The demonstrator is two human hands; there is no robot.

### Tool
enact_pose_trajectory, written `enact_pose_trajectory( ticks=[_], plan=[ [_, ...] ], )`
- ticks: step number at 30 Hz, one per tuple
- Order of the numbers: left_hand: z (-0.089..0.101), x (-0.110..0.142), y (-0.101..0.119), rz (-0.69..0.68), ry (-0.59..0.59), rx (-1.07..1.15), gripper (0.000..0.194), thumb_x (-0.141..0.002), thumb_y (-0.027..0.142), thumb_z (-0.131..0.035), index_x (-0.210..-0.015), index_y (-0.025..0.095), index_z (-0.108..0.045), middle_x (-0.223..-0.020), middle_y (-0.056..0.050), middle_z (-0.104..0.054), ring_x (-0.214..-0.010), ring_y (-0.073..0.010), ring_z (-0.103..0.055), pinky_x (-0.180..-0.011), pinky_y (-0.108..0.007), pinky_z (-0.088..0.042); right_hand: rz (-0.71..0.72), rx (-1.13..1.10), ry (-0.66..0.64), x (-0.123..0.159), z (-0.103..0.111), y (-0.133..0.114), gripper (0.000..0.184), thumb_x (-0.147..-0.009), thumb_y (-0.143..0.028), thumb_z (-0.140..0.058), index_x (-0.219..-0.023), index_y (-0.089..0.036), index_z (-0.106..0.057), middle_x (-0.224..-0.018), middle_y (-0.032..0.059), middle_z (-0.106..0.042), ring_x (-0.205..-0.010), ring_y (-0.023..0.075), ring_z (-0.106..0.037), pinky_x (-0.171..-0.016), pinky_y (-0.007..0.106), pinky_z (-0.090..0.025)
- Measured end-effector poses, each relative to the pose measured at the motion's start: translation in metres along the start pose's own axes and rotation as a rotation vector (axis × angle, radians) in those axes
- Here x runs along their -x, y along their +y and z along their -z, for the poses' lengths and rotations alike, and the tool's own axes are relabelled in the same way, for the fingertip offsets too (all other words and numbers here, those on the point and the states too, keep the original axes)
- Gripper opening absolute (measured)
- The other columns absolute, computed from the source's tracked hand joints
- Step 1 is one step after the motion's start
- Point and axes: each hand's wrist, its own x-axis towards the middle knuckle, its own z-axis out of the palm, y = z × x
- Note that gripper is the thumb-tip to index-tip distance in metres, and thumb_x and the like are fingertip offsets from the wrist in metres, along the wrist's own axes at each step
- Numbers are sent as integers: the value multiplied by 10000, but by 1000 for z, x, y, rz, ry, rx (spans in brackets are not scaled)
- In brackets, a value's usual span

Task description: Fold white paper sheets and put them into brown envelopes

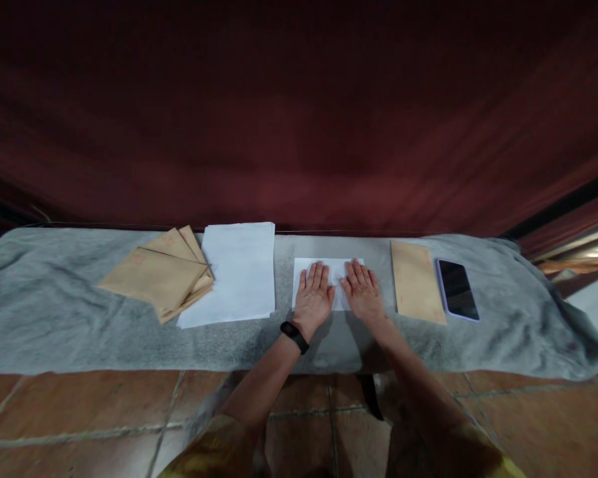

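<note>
A small white sheet of paper (336, 268), perhaps folded, lies flat in front of me on the cloth. My left hand (315, 296) rests palm down on its left part, fingers stretched out, with a dark band on that wrist. On the right part of the paper my right hand (363, 289) also lies flat, its fingers spread. Both hands cover much of the sheet. Just left of it is a stack of larger white paper (240, 269). To the right of my right hand lies a single brown envelope (417, 281).
Several brown envelopes (162, 273) are fanned out at the left, overlapping the paper stack. A phone (457, 289) lies right of the single envelope. Grey cloth (54, 305) covers the long narrow surface. Dark red fabric (299, 133) hangs behind it, and floor tiles (104, 405) show below.
</note>
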Motion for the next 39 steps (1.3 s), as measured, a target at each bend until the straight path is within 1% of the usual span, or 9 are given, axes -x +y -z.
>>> enact_pose_trajectory(
  ticks=[8, 13, 16, 19, 23, 25, 27, 34, 39],
  plan=[
    [0, 1, 3, 3, 15, 17, 577, -1040, 361, -316, -1549, 91, -349, -1640, -137, -322, -1539, -265, -247, -1268, -495, -183, -59, 17, 7, 7, -3, 15, 606, -1060, -424, -296, -1543, -68, -385, -1571, 185, -434, -1432, 309, -433, -1177, 488, -318],
    [7, 1, 5, 10, -7, 14, 573, -1035, 354, -342, -1540, 84, -369, -1634, -146, -327, -1533, -275, -261, -1269, -497, -171, -94, 38, 33, 12, 1, 19, 596, -1053, -401, -313, -1509, -36, -426, -1534, 214, -477, -1411, 330, -457, -1158, 502, -344],
    [11, 1, 7, 18, -4, 4, 572, -1034, 356, -348, -1533, 78, -385, -1629, -156, -333, -1530, -293, -265, -1270, -510, -163, -115, 24, 35, 10, 6, 17, 587, -1054, -383, -305, -1487, -13, -447, -1534, 235, -468, -1417, 337, -450, -1161, 515, -337],
    [13, 2, 9, 19, -7, -10, 568, -1037, 351, -330, -1525, 69, -403, -1622, -165, -345, -1530, -303, -263, -1270, -517, -160, -76, -63, 12, 3, 11, 8, 579, -1060, -380, -279, -1506, -42, -430, -1568, 212, -429, -1456, 304, -406, -1177, 497, -329],
    [13, 1, 10, -8, -28, -35, 557, -1037, 319, -312, -1514, 51, -420, -1623, -175, -339, -1535, -300, -250, -1276, -511, -143, 27, -186, -68, -2, 12, -10, 575, -1070, -392, -231, -1530, -102, -418, -1616, 150, -373, -1502, 247, -336, -1202, 444, -314],
    [11, 1, 10, -24, -34, -45, 552, -1035, 290, -304, -1517, 44, -411, -1623, -178, -337, -1537, -291, -247, -1280, -503, -128, 63, -199, -100, -2, 11, -17, 563, -1074, -383, -218, -1523, -125, -439, -1619, 126, -375, -1503, 236, -334, -1216, 441, -291],
    [9, 1, 9, -30, -35, -44, 551, -1033, 275, -303, -1526, 46, -396, -1623, -174, -341, -1536, -287, -251, -1280, -498, -133, 75, -180, -110, -1, 9, -21, 555, -1076, -377, -224, -1514, -128, -456, -1611, 124, -389, -1501, 242, -335, -1223, 455, -270],
    [4, 1, 6, -21, -16, 15, 555, -1028, 286, -305, -1547, 98, -364, -1617, -147, -368, -1526, -271, -285, -1253, -515, -205, 58, -72, -57, 1, 4, -16, 540, -1072, -377, -271, -1539, -153, -424, -1608, 129, -388, -1492, 265, -351, -1205, 478, -278],
    [3, 4, 2, 2, -8, 33, 570, -1038, 352, -310, -1548, 101, -357, -1637, -134, -333, -1537, -252, -255, -1262, -468, -217, 50, -26, -45, 0, 3, -9, 543, -1071, -374, -277, -1540, -138, -419, -1610, 155, -378, -1472, 284, -381, -1192, 478, -281]
  ],
)
